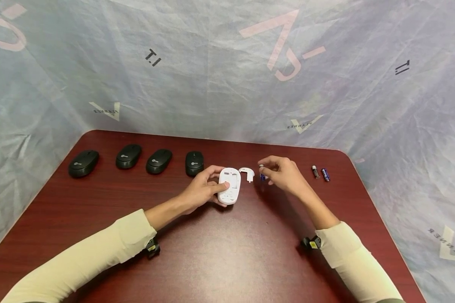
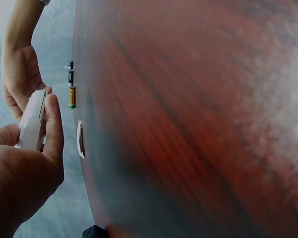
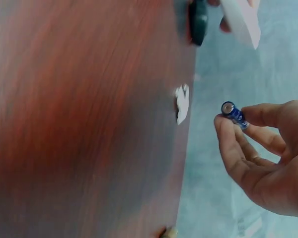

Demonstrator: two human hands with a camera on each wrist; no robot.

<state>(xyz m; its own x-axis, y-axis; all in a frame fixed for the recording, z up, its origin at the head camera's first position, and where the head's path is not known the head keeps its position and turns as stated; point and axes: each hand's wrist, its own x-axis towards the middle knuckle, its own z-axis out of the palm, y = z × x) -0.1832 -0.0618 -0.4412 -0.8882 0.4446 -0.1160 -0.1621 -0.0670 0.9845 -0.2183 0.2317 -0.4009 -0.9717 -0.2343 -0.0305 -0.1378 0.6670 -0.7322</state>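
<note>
A white computer mouse (image 1: 232, 195) is held underside up in my left hand (image 1: 202, 190), with the thumb lying across its underside. Its battery compartment is uncovered. Between the thumb and fingers of my right hand (image 1: 287, 176) is a small blue battery (image 3: 235, 116), one end of it facing the right wrist camera. That hand is to the right of the mouse, apart from it. On the table between the hands lies the loose white battery cover (image 1: 250, 175), also seen as a thin white piece (image 2: 80, 139) in the left wrist view.
Several black mice, among them one at the far left (image 1: 83, 164) and one near the left hand (image 1: 194, 163), stand along the back of the dark red table (image 1: 144, 189). Two batteries, one dark (image 1: 315, 172) and one blue (image 1: 325, 175), lie at the right. A grey fabric backdrop (image 1: 212, 84) surrounds the table.
</note>
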